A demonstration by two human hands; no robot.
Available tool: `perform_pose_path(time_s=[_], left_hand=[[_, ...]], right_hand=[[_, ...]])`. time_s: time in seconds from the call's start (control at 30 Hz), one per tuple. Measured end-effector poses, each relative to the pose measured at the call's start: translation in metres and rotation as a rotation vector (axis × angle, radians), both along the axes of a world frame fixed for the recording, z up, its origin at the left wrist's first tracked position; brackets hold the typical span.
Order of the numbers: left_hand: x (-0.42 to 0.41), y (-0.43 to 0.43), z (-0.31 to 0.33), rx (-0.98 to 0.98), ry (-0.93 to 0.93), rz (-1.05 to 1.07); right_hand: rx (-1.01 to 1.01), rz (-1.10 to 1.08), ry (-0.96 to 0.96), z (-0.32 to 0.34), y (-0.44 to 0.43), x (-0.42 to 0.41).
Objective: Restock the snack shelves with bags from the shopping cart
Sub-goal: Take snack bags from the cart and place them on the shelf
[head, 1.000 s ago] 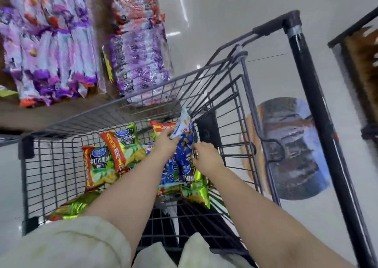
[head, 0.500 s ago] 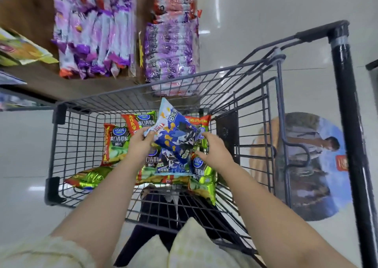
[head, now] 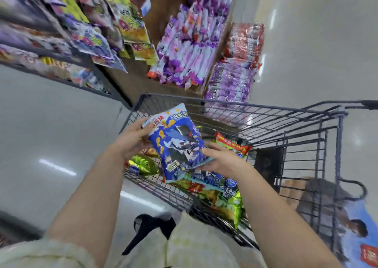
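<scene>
A: Blue snack bag [head: 176, 143] up in the air, held tilted above the shopping cart [head: 286, 112], top edge pointing toward the shelves; it hangs over the other packets.

B: Two hands on it; the left hand [head: 133, 138] pinches the upper corner, thumb on the printed face, fingers curled behind; the right hand [head: 223, 159] clasps the lower edge the same way.

A: Good grip for a puffy bag, I'd say; hold the edges, not the belly, or the snacks inside get crushed.

B: Next, by my reckoning, a swing left to the snack shelves [head: 86, 36]; lift it clear of the wire rim first so the foil doesn't snag.

A: Picking the slot is the trick; the shelf packets are blurred, so I can't tell which row matches; print facing out, I'd suggest.

B: Plenty lies in the basket; green bags [head: 143, 164], a red bag [head: 231, 144]; purple packs [head: 188, 48] stacked beyond the cart; much left to do, I'd judge.
</scene>
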State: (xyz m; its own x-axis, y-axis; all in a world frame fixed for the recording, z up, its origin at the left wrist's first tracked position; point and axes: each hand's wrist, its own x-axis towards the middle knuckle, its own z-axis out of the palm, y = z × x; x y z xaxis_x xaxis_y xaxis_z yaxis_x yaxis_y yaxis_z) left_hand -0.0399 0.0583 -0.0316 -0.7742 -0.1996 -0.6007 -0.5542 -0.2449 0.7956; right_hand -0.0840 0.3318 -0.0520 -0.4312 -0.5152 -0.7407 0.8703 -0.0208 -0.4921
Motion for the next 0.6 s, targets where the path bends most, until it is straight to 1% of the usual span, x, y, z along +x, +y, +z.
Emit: perform_pose_path(time_s=[0.07,0.2,0.27,0.37,0.47,0.5,0.6], left_hand=[[0.020,-0.031,0.011,0.028,0.022,0.098],[0.071,-0.094,0.034,0.163,0.095,0.270],[0.100,-0.125,0.042,0.198,0.102,0.318],[0.142,-0.169,0.046,0.229,0.049,0.339],[0.177,-0.206,0.047,0.164,0.048,0.296],[0.187,-0.217,0.048,0.129,0.065,0.321],[0.212,-0.261,0.048,0.084,0.115,0.512]], right_hand=[[-0.070,0.051,0.014,0.015,-0.032,0.011],[-0.091,0.184,0.167,0.034,-0.104,0.035],[-0.121,0.162,0.191,0.041,-0.144,0.046],[-0.123,0.110,0.259,0.052,-0.210,0.064],[-0.111,0.106,0.360,0.057,-0.284,0.080],[-0.122,0.111,0.377,0.060,-0.310,0.087],[-0.149,0.153,0.404,0.065,-0.384,0.111]])
